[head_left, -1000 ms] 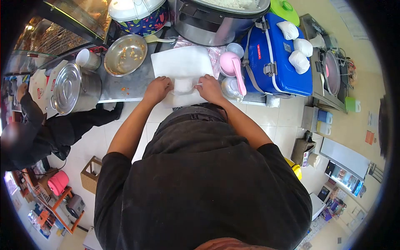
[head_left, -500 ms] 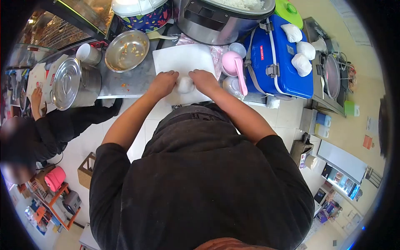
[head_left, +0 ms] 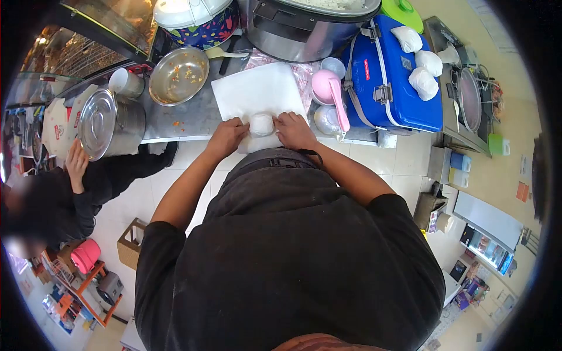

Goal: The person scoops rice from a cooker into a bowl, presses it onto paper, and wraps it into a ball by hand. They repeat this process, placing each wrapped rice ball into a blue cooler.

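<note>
A sheet of white wrapping paper (head_left: 253,90) lies on the metal counter, its near end reaching the front edge close to my body. On its near part sits a rounded white bundle (head_left: 261,124), which looks covered by paper; its contents are hidden. Left of the bundle, my left hand (head_left: 229,138) is closed, fingertips pinching the paper beside it. My right hand (head_left: 295,131) is likewise closed on the paper at the bundle's right side, with fingers curled.
Behind the paper stands a large cooker (head_left: 310,29) of white rice. To the right are a pink scoop (head_left: 325,86) and a blue cooler box (head_left: 366,88) topped by three white bundles (head_left: 422,83). Leftward are a steel bowl (head_left: 178,76), a lidded pot (head_left: 126,123) and another person (head_left: 76,167).
Both my hands have moved closer to my body, along with the bundle, and the paper has turned slightly. The other person's hand has shifted to the near side of the pot.
</note>
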A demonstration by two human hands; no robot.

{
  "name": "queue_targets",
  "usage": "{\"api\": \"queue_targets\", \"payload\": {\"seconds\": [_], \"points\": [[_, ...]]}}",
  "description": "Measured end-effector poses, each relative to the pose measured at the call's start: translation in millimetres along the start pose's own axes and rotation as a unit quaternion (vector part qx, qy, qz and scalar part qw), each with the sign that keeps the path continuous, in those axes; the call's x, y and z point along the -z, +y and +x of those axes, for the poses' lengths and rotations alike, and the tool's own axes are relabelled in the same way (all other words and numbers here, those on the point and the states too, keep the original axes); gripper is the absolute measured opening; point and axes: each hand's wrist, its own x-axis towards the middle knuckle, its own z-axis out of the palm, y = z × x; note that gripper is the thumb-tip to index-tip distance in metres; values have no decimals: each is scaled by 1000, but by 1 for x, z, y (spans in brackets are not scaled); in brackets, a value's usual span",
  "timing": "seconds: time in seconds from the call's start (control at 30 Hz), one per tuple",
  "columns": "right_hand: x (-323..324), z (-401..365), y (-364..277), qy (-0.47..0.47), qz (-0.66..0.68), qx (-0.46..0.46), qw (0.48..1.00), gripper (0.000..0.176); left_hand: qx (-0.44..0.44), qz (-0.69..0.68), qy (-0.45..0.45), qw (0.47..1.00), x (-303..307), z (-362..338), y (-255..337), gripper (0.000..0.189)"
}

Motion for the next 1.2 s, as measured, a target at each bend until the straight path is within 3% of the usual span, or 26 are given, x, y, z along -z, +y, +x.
{"api": "queue_targets", "payload": {"seconds": [0.07, 0.17, 0.27, 0.3, 0.37, 0.47, 0.5, 0.57, 0.6, 0.7, 0.73, 0.83, 0.9, 0.97, 1.07, 1.17, 1.2], "points": [[1, 4, -2, -45, -28, -6, 999, 52, 4, 34, -42, 999, -3, 12, -10, 20], [3, 7, -2, -68, -36, -14, 997, 54, 112, 9, -131, 985, 3, 40, -15, 33], [12, 7, -3, -77, -11, -24, 997, 53, 130, 17, -103, 986, 9, 57, -11, 44], [15, 6, -5, -81, 2, -27, 996, 53, 79, 26, -103, 991, 8, 59, -11, 46], [21, 4, -7, -37, 25, -24, 999, 54, -22, 44, -102, 994, 5, 66, -12, 49], [24, 4, -1, 113, 133, 7, 985, 56, 92, -144, -134, 976, 23, 69, 10, 43], [30, 5, -3, 176, 180, 22, 968, 57, 81, -237, -111, 962, 22, 70, 13, 41], [39, 8, -14, 196, 389, -58, 898, 66, 56, -417, -62, 905, 19, 74, 21, 37], [50, 10, -22, 202, 486, -95, 845, 72, 59, -444, -37, 893, 37, 78, 48, 37], [96, 13, -37, 185, 619, -142, 750, 70, 40, -468, 22, 882, 60, 88, 96, 45], [104, 12, -43, 208, 668, -120, 705, 58, -11, -435, 31, 900, 59, 93, 91, 59], [131, 3, -53, 170, 764, -52, 620, 54, -89, -237, 73, 965, 77, 102, 111, 70], [141, -9, -48, 78, 759, -22, 646, 54, -164, -193, 74, 965, 95, 106, 138, 71], [152, -17, -49, 39, 778, -2, 628, 59, -251, -105, 43, 961, 106, 111, 149, 67], [155, -34, -45, 21, 840, -91, 534, 60, -315, -46, 35, 947, 105, 114, 158, 62], [187, -49, -27, 14, 632, -7, 775, 58, -354, 20, 84, 931, 101, 121, 174, 56], [202, -55, -30, 63, 572, -34, 817, 54, -342, 46, 114, 932, 100, 123, 184, 55]]}}
